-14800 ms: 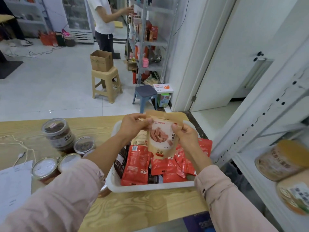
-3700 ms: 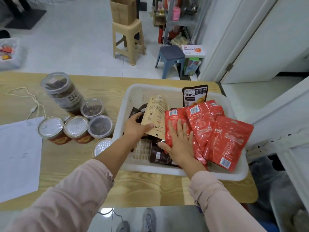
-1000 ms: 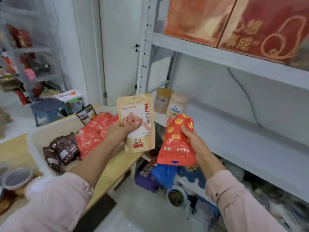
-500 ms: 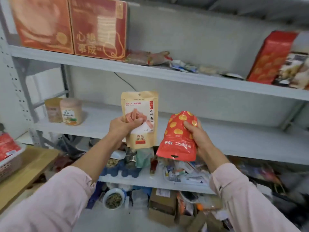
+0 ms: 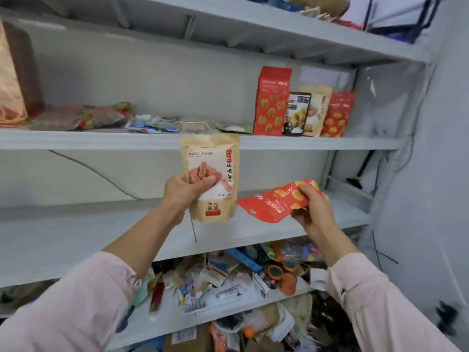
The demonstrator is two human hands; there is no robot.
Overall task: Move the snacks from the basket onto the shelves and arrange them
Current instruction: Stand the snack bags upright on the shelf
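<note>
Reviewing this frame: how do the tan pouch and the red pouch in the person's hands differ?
Colour: the tan pouch is kraft-brown, picturing pink strips; the red pouch is glossy with orange rounds. Pose: the tan pouch stands upright facing the camera; the red pouch lies nearly sideways. Hold: the left hand grips the tan pouch, the right hand the red pouch. Both are held off the shelf.

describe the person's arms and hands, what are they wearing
Both arms wear loose, pale pink long sleeves; the left sleeve and right sleeve end partway up the forearms. The left hand and right hand are bare: no gloves, rings or watch show. A small dark mark sits near the right cuff.
</note>
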